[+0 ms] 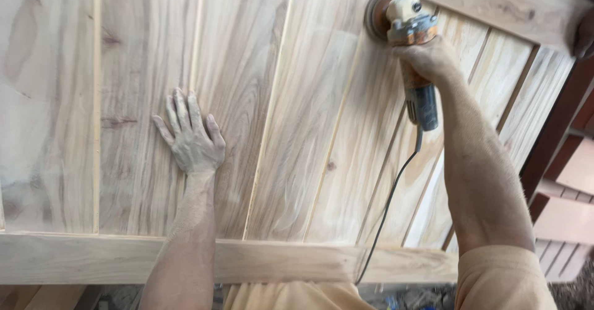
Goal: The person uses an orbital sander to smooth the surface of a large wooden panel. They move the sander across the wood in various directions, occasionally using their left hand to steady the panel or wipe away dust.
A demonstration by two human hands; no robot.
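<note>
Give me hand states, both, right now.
Left hand: open, flat on the wooden panel, fingers spread, holding nothing.
Right hand: closed around the angle grinder, its disc against the panel.

Pale wooden plank panel (297, 137) with frame rails, left hand (192, 140) flat on it — sander disc (375, 14) pressed on top

Soft even daylight, faint shadows, sharp focus.
</note>
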